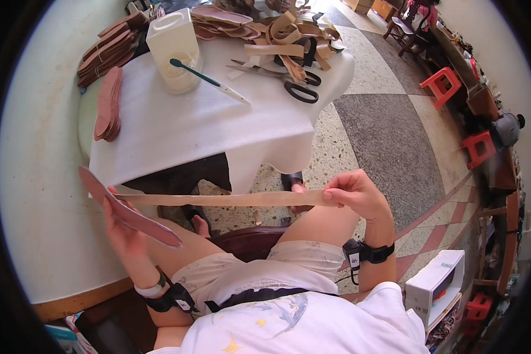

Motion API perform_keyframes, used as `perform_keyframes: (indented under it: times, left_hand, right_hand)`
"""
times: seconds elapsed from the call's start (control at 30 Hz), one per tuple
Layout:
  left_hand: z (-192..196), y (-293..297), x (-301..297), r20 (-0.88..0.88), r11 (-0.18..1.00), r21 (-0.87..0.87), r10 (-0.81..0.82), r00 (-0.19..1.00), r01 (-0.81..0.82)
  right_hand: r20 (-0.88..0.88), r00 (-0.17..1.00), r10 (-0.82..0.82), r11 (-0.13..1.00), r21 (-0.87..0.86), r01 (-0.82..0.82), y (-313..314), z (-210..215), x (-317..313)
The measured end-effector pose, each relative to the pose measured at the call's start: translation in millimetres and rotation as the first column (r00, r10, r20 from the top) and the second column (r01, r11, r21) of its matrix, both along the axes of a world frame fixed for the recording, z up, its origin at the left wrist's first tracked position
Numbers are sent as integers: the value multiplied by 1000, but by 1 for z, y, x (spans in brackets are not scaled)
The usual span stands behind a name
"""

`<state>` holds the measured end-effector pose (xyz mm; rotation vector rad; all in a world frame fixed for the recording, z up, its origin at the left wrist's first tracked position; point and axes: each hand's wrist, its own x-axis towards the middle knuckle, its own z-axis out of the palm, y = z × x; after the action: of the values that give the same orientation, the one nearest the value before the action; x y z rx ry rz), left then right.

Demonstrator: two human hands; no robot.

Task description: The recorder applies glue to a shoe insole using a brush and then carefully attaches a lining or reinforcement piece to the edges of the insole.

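My left hand (124, 233) grips a reddish-brown, sole-shaped insole (130, 211), tilted on its edge to the left of my lap. From beside that insole a long beige strip (230, 200) runs almost level across to my right hand (353, 192). Thumb and fingers of the right hand pinch the strip's far end, above my right thigh. Where the strip meets the insole is partly hidden by the insole and left fingers, so I cannot tell whether the two are joined.
On the white-covered table (218, 127) stand a cut-open plastic jug (174, 44) with a toothbrush (209, 81) across it, black-handled scissors (292, 82), a pile of beige strips (286, 35) and insole stacks (108, 105). Red stools (441, 87) and a white box (433, 283) are to the right.
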<state>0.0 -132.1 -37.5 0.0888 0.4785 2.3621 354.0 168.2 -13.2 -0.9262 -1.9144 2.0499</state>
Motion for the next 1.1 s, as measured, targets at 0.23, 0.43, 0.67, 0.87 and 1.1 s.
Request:
perform_keyframes:
  times: [0.23,0.43,0.67,0.87,1.1]
  left_hand:
    - [-4,-34,-24,187,994,104,-52,981,33]
    - [5,-10,15,-39,964,-205,168,985,-172]
    - [19,17,59,-2,866,-488,122,993,-108]
    - [30,40,76,-103,881,-469,17,994,-64]
    - [17,58,97,-215,884,-467,-131,968,16]
  right_hand:
    - [-8,1000,-16,994,104,17,9,3,2]
    - [-170,984,47,990,141,-23,7,0,17]
    - [-938,194,-286,957,-272,97,-4,16,5]
    - [-942,254,-221,885,-303,-353,4,56,5]
    - [-592,764,-257,943,-326,65,-49,20,-60]
